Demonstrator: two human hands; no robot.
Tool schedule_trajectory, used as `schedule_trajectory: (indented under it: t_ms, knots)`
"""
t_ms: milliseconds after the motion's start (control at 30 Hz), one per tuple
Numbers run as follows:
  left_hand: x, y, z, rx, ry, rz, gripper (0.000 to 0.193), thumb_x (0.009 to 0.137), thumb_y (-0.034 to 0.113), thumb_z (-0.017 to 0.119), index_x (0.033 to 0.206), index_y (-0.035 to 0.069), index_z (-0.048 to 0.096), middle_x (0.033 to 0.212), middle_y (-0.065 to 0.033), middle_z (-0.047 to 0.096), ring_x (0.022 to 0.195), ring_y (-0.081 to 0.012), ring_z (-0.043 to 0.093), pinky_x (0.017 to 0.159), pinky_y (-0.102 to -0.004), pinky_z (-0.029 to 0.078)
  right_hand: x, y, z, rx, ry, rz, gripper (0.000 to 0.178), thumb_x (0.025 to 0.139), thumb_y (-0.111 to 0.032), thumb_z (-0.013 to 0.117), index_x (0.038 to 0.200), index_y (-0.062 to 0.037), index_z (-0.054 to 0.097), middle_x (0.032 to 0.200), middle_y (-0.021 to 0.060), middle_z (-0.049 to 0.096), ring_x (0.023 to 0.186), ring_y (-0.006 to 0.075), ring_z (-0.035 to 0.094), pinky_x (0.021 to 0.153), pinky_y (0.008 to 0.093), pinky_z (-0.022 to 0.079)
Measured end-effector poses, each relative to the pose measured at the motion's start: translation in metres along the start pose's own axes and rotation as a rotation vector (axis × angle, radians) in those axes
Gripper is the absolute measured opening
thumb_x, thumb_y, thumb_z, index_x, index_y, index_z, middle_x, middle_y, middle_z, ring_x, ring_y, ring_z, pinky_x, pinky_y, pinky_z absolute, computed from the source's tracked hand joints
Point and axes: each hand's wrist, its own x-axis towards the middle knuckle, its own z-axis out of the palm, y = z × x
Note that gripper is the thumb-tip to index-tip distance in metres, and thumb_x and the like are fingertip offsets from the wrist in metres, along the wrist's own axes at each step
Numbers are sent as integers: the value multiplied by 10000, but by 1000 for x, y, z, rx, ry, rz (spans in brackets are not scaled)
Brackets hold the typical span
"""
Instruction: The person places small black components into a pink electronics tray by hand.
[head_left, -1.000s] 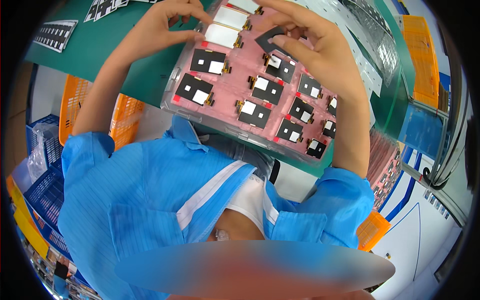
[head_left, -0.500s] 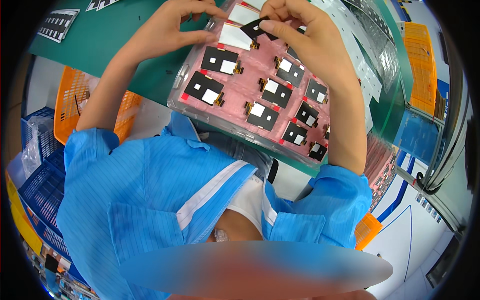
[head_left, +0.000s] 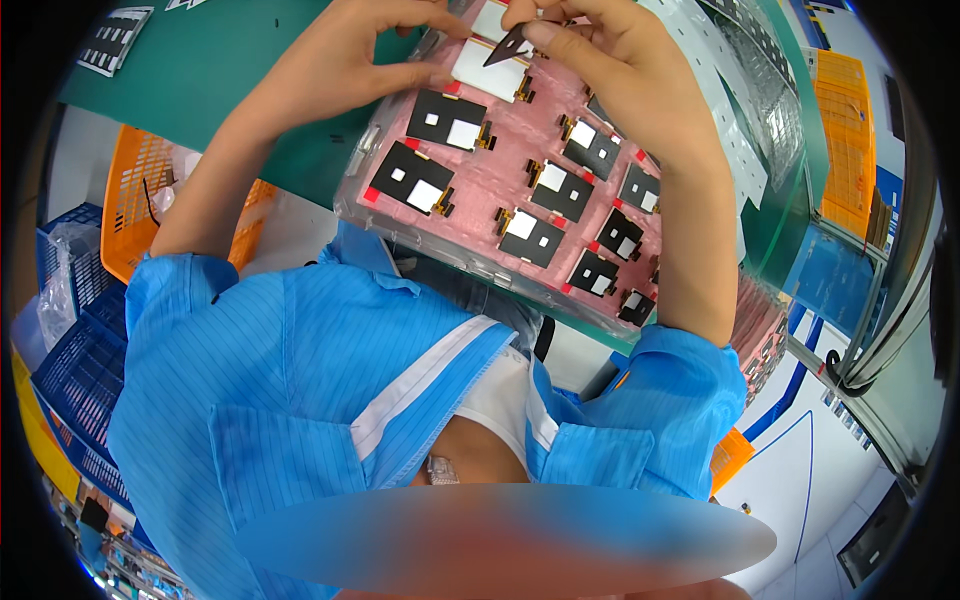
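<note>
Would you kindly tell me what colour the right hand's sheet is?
The sheet is black, best seen in the head view.

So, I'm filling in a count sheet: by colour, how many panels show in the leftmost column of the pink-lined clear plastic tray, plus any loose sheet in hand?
Black rectangular panels with white squares: 2
Plain white rectangular panels: 2, one only partly in view
Thin black sheet in the right hand: 1
Total: 5

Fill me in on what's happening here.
A person's right hand pinches a thin black piece, tilted over a white panel in the pink tray. The left hand is open by that panel's left edge; whether it touches is unclear. Lower in view, other panels show black faces with white patches.
</note>
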Motion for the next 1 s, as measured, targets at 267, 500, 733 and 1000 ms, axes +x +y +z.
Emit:
schedule_trajectory:
  t_ms: [267,500,733,1000]
  knots:
    - [1,-3,-2,-22,-30,-21,392,764,88,859,1125,28,719,1085,-108,616,1006,-245,614,878,-347,498,5,-12,8,127,-1,347,146,966,22,643,1111,6,638,847,-10,594,726,45,514,646,211,439]
    - [3,-2,-2,-50,-58,-67,411,763,107,879,1136,42,719,1091,-85,611,974,-212,591,835,-328,486,3,24,24,129,19,346,16,955,6,666,948,21,668,792,-6,639,708,50,547,617,222,445]
    - [2,-1,-2,-36,-55,-74,417,762,106,880,1141,45,719,1087,-74,603,967,-202,578,827,-322,479,5,16,23,41,29,396,40,957,-9,669,941,28,667,783,-2,643,692,51,545,604,226,445]
    - [3,0,-2,-46,-62,-73,417,773,110,874,1149,29,714,1084,-80,601,963,-205,577,827,-323,479,6,15,20,4,-13,360,44,952,-9,669,944,33,667,777,-4,636,694,54,534,607,233,436]
